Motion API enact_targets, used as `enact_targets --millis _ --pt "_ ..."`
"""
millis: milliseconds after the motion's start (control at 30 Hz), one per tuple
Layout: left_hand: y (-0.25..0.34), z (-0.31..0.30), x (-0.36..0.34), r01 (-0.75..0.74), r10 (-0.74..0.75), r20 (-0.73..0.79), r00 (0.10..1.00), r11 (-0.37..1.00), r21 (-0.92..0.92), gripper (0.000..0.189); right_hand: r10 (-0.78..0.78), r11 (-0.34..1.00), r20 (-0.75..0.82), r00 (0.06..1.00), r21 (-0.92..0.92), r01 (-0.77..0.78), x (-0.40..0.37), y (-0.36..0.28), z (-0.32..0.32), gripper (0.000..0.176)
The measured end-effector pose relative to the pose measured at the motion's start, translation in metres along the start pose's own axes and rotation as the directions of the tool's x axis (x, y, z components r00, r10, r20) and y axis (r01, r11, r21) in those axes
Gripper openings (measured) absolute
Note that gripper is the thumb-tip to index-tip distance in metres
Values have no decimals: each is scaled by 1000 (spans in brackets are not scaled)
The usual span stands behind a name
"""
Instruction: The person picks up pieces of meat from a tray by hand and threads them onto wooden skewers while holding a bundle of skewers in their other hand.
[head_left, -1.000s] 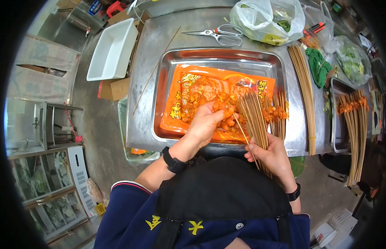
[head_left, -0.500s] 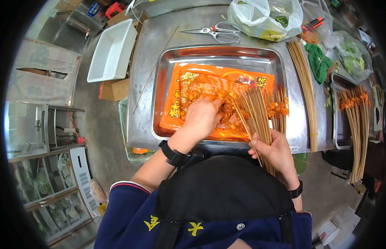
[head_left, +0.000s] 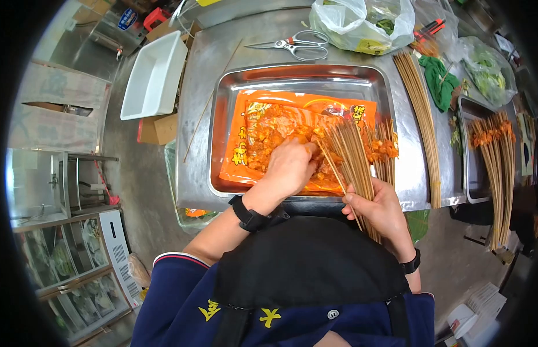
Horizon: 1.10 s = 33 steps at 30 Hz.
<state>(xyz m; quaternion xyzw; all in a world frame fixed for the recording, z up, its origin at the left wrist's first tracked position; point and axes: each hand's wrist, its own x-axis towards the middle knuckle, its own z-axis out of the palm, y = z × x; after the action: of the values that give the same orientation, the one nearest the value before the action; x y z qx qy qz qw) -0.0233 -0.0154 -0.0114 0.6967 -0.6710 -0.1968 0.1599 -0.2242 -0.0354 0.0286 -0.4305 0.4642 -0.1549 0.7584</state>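
The right hand (head_left: 382,209) is gripping one skewer bundle (head_left: 352,153) while the left hand (head_left: 287,169), grip hidden, is touching meat (head_left: 270,127) in one tray (head_left: 292,78).

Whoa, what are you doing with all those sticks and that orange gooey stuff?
A person's left hand has its fingers down in the saucy orange-red food pieces, on an orange bag inside a metal tray. The right hand grips a bundle of skewers, with one stick angled apart from the rest. Some skewers with food on them lie at the tray's right side, and another loaded bunch rests over a second tray farther right.
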Motion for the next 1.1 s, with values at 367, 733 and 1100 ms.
enact_targets --millis 367,733,1100 --pt "-13 -14 1 174 -251 174 952 -25 -984 19 -34 998 16 999 -61 34 1 3 1 10" --pt "-19 -32 -15 129 -141 -285 948 990 -59 12 -18 1000 6 1000 -22 18 0 0 0 10" --pt "-3 4 -10 6 -9 122 993 1000 19 23 -12 1000 2 1000 -18 12 0 2 1 11"
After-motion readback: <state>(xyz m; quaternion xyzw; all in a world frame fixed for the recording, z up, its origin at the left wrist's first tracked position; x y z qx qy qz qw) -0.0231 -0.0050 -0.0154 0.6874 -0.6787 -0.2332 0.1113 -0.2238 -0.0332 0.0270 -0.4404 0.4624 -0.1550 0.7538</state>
